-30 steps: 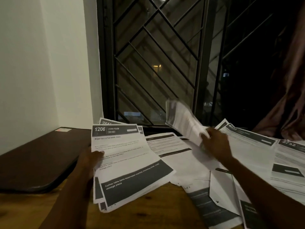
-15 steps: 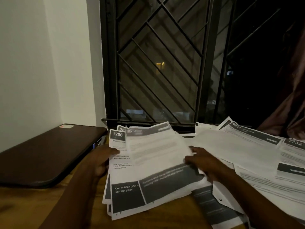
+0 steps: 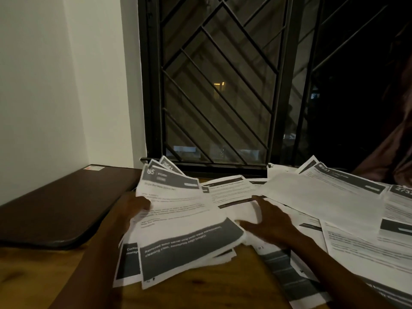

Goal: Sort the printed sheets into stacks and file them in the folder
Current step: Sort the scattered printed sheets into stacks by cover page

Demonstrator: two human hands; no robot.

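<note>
A fanned stack of printed sheets (image 3: 182, 224) with dark header and footer bands lies tilted on the wooden table (image 3: 200, 293). My left hand (image 3: 131, 210) grips the stack's left edge, thumb on the top sheet. My right hand (image 3: 269, 221) lies to the right of the stack with spread, straight fingers on the loose printed sheets (image 3: 330, 201), which cover the table's right half. A dark closed folder (image 3: 55, 208) lies flat at the left.
A white wall stands at the left. Behind the table is a dark window with a metal grille (image 3: 223, 85). A brownish curtain (image 3: 396, 141) hangs at the far right. Bare wood shows at the front left.
My right hand carried a sheet from the right pile onto the stack in my left hand, let it go, and moved back right onto the loose sheets. The top sheet is new.
</note>
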